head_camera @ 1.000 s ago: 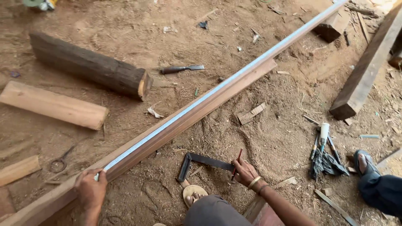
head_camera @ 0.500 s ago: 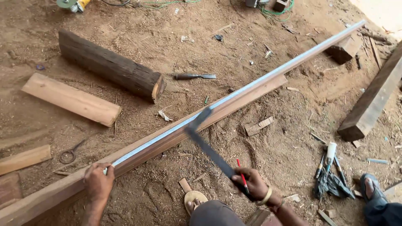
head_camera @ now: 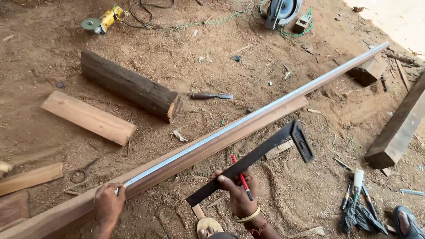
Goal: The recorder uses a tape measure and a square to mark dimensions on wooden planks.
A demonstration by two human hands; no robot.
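Change: right hand (head_camera: 239, 188) has lifted the black try square (head_camera: 254, 156) off the sawdust, now held in the air at lower centre, fingers closed on its blade with a red pencil (head_camera: 241, 178); the square is up near the beam.

Long wooden beam (head_camera: 212, 144) runs diagonally lower left to upper right, tape measure (head_camera: 248, 118) along its top. Left hand (head_camera: 108, 204), lower left, pins the tape end, fingers curled.

Around: dark log (head_camera: 130, 86), plank (head_camera: 88, 117) at left, chisel (head_camera: 211, 96) at centre, angle grinder (head_camera: 101, 21) at top left. Nothing blocks the beam.
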